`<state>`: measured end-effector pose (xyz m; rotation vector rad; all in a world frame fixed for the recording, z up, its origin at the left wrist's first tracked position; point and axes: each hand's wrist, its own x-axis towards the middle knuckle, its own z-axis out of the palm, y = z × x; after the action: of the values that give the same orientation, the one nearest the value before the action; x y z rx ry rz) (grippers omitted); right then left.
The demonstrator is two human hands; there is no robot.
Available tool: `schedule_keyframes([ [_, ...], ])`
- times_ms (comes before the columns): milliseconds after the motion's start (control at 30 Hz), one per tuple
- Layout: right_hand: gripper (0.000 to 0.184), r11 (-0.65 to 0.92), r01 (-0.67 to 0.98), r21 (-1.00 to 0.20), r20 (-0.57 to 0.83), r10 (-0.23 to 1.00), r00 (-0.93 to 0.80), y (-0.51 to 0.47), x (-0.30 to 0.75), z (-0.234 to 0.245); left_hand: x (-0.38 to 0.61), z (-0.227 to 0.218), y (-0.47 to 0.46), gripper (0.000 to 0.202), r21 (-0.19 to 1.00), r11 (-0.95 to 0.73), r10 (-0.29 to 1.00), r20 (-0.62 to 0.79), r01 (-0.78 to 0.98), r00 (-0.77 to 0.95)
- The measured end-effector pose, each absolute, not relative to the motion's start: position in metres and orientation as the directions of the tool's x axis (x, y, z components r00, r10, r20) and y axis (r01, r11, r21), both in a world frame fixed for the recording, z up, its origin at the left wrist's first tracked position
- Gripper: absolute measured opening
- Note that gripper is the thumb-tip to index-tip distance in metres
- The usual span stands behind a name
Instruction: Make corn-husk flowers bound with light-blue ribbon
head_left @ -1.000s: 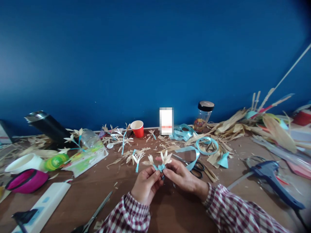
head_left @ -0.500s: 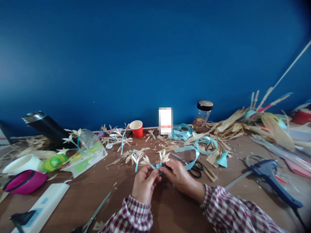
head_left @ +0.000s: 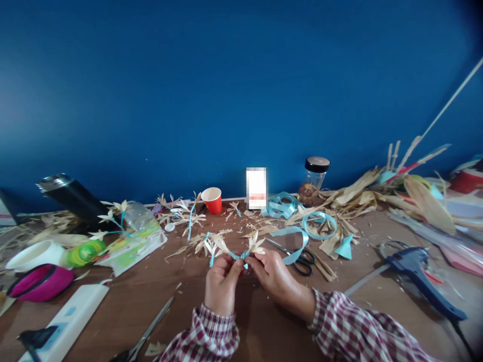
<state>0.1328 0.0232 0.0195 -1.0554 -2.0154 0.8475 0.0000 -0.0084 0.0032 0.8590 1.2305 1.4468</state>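
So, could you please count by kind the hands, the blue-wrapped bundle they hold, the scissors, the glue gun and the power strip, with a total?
Hands (left hand, right hand): 2
Blue-wrapped bundle: 1
Scissors (near pair, far pair): 2
Glue gun: 1
Power strip: 1
Total: 7

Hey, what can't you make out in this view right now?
Head view:
Flower stems: partly hidden by the left hand and right hand.
White object: details masked by pixelation.
Lower-left scissors: handles cut off by the bottom edge.
Clear jar: colourful contents too small to identify.
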Motion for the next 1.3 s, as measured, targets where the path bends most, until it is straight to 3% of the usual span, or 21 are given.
schedule_keyframes([
  [267,0.021,0.510,0.507,-0.695,0.311,0.849,-0.428,0.019,0.131,0.029,-0.001,0.014,-0.016,0.012,0.988,-0.119,0.949,0.143,0.101,-0.282],
  [433,0.024,0.528,0.549,-0.648,0.306,0.841,-0.447,0.016,0.132,0.042,-0.004,0.019,-0.016,0.013,0.966,-0.142,0.949,0.195,0.217,-0.247],
  [567,0.029,0.497,0.540,-0.679,0.242,0.846,-0.475,0.014,0.135,0.049,-0.006,0.021,-0.016,0.014,0.943,-0.146,0.962,0.206,0.300,-0.178],
  [667,0.029,0.480,0.567,-0.669,0.182,0.846,-0.502,0.015,0.138,0.050,-0.009,0.022,-0.016,0.014,0.940,-0.138,0.975,0.184,0.313,-0.123],
  [900,0.027,0.587,0.635,-0.503,0.181,0.789,-0.587,0.020,0.146,0.045,-0.019,0.025,-0.012,0.022,0.949,-0.112,0.993,0.099,0.296,0.059],
  [1067,0.027,0.635,0.666,-0.392,0.143,0.757,-0.638,0.021,0.149,0.040,-0.018,0.022,-0.010,0.024,0.948,-0.064,0.998,0.055,0.310,0.037],
  [1300,0.022,0.625,0.701,-0.345,0.069,0.761,-0.645,0.021,0.146,0.028,-0.013,0.016,-0.008,0.023,0.968,-0.011,0.999,0.000,0.249,0.045],
])
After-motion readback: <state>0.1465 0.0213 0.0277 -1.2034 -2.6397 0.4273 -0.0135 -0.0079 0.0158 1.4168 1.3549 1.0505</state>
